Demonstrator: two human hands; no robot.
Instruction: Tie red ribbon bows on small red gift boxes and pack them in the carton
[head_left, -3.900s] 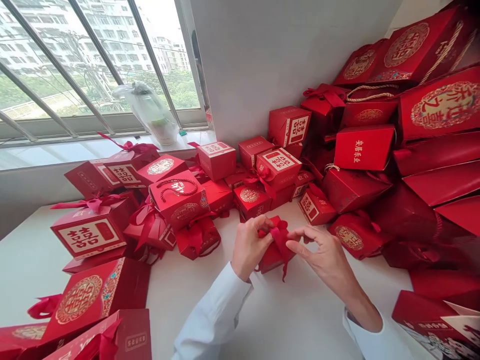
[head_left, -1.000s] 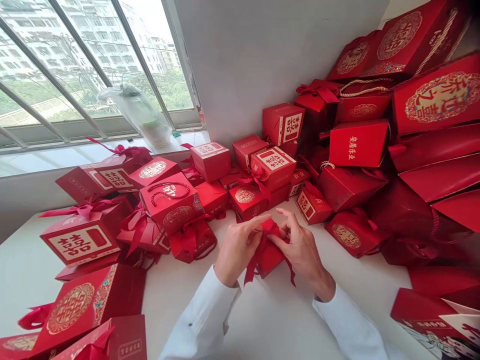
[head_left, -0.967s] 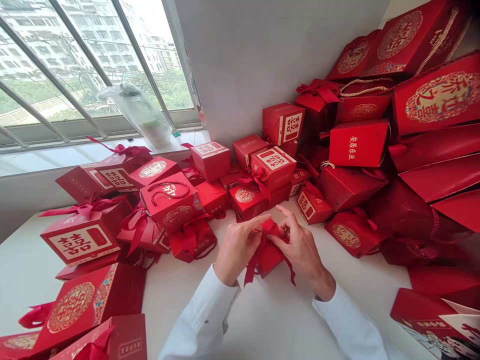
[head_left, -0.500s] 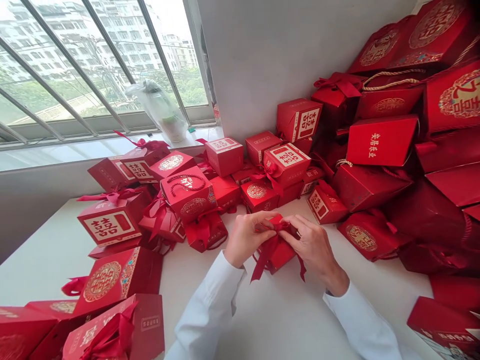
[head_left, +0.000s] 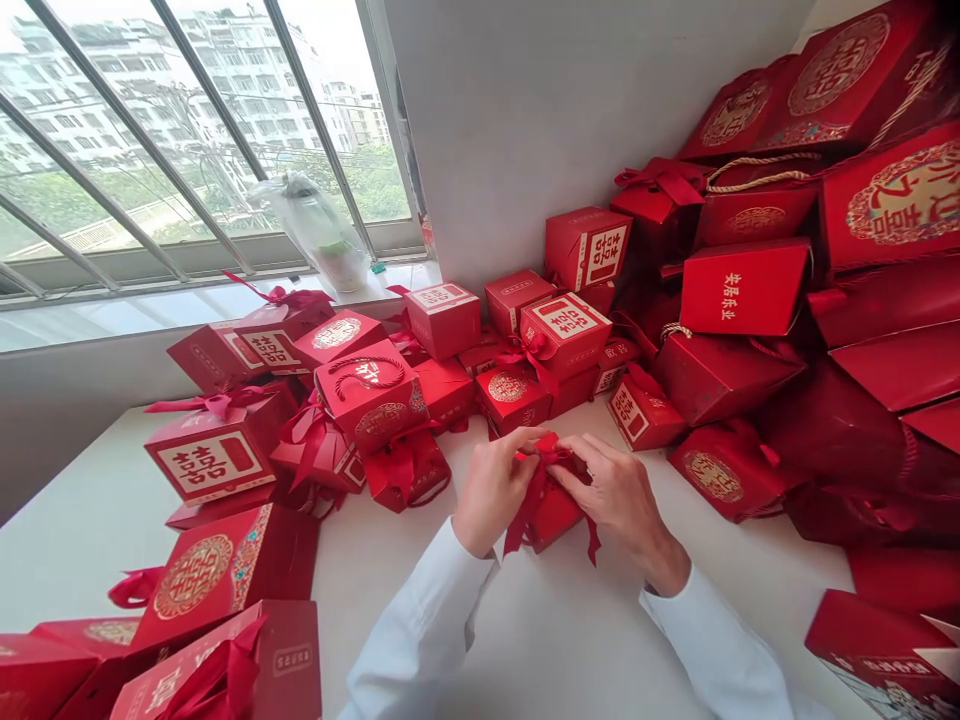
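Note:
A small red gift box point(head_left: 555, 518) sits on the white table in front of me, with a dark red ribbon point(head_left: 526, 515) tied across its top and tails hanging down its sides. My left hand point(head_left: 491, 487) pinches the ribbon's bow from the left, fingers bent and closed. From the other side, my right hand point(head_left: 619, 492) has its thumb and fingertips closed on the bow's right part. Both hands meet above the box, and their fingers hide part of the knot. White sleeves cover both forearms.
Red gift boxes stand piled at the left, like the ribboned box point(head_left: 202, 465), and behind my hands, like the box point(head_left: 566, 330). Larger red boxes point(head_left: 742, 285) are stacked at the right. A plastic-wrapped cup point(head_left: 334, 245) stands on the sill by the barred window.
My left hand's fingers have curled in more at the bow. The right hand stays on the ribbon. The whole view has shifted slightly.

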